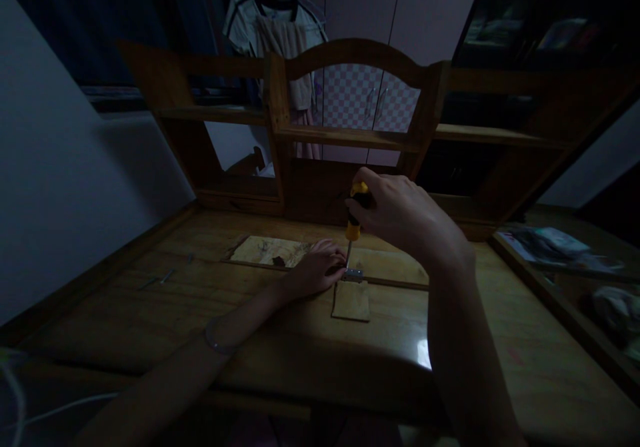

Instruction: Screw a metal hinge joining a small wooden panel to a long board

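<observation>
My right hand is wrapped round the yellow and black handle of a screwdriver, held nearly upright with its shaft pointing down. The tip meets a small metal hinge, which lies between a long wooden board and a small square wood piece. My left hand rests on the long board beside the hinge, its fingertips pressed together close to the screwdriver tip. Whatever those fingertips hold is too small and dark to make out.
A wooden shelf unit stands along the desk's back edge. Several screws or nails, one a metal screw, lie at the left. Plastic-wrapped items sit beyond the right rim. A white cable runs at the lower left.
</observation>
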The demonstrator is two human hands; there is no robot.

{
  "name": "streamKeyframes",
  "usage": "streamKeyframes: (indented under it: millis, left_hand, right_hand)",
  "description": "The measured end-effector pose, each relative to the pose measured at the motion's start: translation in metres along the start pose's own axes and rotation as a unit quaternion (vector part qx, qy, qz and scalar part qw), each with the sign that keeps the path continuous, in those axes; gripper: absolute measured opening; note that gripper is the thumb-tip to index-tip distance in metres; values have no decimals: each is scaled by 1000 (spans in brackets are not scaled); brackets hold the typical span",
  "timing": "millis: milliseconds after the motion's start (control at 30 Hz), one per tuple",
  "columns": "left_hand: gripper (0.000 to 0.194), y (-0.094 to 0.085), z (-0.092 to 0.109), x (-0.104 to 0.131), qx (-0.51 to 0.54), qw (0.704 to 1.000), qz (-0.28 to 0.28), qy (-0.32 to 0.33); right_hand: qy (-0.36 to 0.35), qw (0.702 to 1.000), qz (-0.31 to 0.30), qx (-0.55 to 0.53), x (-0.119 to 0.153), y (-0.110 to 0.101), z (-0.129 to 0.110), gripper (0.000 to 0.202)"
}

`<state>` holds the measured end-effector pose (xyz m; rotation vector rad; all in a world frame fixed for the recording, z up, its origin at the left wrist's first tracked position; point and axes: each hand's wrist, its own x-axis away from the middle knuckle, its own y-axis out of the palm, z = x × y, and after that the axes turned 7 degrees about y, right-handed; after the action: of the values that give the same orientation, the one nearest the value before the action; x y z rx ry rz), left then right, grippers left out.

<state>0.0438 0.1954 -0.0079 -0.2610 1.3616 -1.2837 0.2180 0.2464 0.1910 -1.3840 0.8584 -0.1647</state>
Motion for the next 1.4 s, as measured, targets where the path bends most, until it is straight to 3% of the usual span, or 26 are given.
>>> streamKeyframes:
  millis: [100, 300, 433, 567, 733, 867, 1133, 1267, 1400]
  left_hand:
    - [5, 0, 0, 0, -3, 1000, -2, 3]
    - [6, 0, 0, 0, 0, 1000, 4, 1]
    - [6, 1, 0, -1, -4, 1000, 6, -1]
    - [6, 0, 0, -1, -4, 1000, -3, 0]
    - [6, -1, 0, -1, 0, 1000, 2, 1]
    - [6, 1, -1, -1, -2, 1000, 2, 0]
    - [6, -1, 1, -1, -5, 1000, -2, -3]
    - [6, 0, 1, -1, -5, 1000, 0, -3]
    - [7, 0, 1, -1, -8, 1000, -2, 4]
  right_hand:
    - [11, 1000, 10, 5, 1, -1, 0, 39]
    - [-27, 999, 3, -32, 5, -4, -1, 35]
    - [-7, 1000, 1, -17, 3, 0, 0, 35]
    - [4, 1000, 19, -9, 4, -1, -1, 49]
    - [-19, 1000, 7, -15, 6, -5, -4, 39]
    - [1, 1000, -5, -6, 4, -2, -2, 29]
    - [-25, 999, -4, -28, 4, -4, 0, 35]
    - [-4, 1000, -8, -4, 3, -1, -3, 29]
    - [-1, 1000, 14, -3, 4, 1, -5, 37]
